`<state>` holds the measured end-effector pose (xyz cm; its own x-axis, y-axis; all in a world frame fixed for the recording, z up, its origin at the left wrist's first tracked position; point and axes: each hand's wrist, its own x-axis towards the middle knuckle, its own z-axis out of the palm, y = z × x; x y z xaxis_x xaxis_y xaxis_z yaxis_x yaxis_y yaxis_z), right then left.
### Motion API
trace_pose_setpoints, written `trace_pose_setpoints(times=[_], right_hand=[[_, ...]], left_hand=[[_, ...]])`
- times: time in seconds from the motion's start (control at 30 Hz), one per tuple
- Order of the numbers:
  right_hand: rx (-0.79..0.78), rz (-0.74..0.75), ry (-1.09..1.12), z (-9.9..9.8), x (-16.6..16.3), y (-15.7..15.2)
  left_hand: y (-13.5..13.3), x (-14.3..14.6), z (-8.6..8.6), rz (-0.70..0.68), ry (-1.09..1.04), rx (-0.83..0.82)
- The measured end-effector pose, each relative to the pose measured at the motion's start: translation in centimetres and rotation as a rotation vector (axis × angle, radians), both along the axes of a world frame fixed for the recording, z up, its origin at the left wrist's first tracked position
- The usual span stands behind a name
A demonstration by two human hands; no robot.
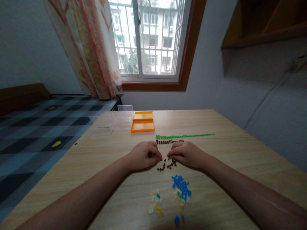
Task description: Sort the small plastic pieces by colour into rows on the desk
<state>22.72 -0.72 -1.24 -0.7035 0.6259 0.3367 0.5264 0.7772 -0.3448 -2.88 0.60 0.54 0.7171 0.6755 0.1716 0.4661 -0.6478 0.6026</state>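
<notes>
Many brown pieces [171,165] lie beside both hands [145,155] [187,154], possibly touching.

A floral curtain [90,48] hangs beside the bright, barred window [158,40].

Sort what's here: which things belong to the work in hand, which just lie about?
Likely in the work: left hand, right hand, loose brown pieces, brown row, green row, blue pieces, yellow pieces.
Apparently lying about: orange tray, clear containers, checked bedding.
</notes>
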Motion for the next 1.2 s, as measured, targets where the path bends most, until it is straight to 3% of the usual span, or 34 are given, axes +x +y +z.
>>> trace_pose_setpoints(times=[0.3, 0.53, 0.87, 1.2], right_hand=[[0.007, -0.035, -0.020, -0.1, -0.1, 0.1], [0.037, -0.072, 0.030, -0.3, -0.3, -0.1], [-0.001, -0.040, 0.098, -0.1, -0.1, -0.3], [-0.004, -0.004, 0.139, -0.1, 0.0, -0.3]], left_hand=[[0.7, -0.4, -0.1, -0.026, -0.116, -0.178], [0.7, -0.2, -0.6, 0.024, -0.019, -0.019], [0.5, -0.4, -0.2, -0.054, -0.045, -0.050], [-0.8, 0.0, -0.2, -0.123, 0.022, 0.198]])
